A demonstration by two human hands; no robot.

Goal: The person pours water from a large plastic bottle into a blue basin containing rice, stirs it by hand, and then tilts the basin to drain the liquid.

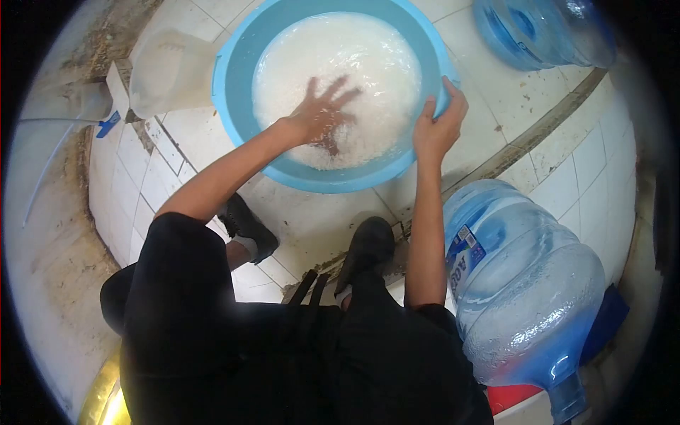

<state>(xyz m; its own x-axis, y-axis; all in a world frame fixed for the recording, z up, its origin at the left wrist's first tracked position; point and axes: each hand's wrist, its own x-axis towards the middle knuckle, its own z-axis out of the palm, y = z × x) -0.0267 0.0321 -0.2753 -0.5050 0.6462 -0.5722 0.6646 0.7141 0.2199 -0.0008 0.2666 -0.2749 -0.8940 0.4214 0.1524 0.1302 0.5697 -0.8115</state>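
Observation:
A large light-blue plastic basin [237,106] sits on the tiled floor, holding rice [368,85] under cloudy white water. My left hand [320,117] reaches into it, fingers spread and partly under the surface, with nothing visibly gripped. The parts of its fingers below the water are hard to make out. At the basin's right side, my right hand [439,126] grips the rim, with thumb and fingers on either side of the edge.
A large clear-blue water bottle [528,276] lies on its side at the right, near my right forearm. Another bottle [542,32] is at the top right. A translucent whitish container [170,74] stands left of the basin. My shoes [370,248] are just below it.

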